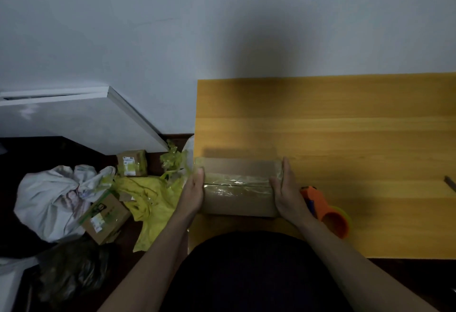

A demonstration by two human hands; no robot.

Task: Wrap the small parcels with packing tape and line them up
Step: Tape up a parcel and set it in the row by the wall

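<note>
Left of the grip, two small boxes lie on the floor, their label print too small to read. The left hand and right hand press flat against opposite ends of the taped box on the table. A tape dispenser sits just right of the right hand.

A brown cardboard parcel lies flat lengthwise at the tabletop's near left corner, clear tape glinting along its top seam and ends. An orange tape dispenser lies just beside its right end, near the front edge.
</note>
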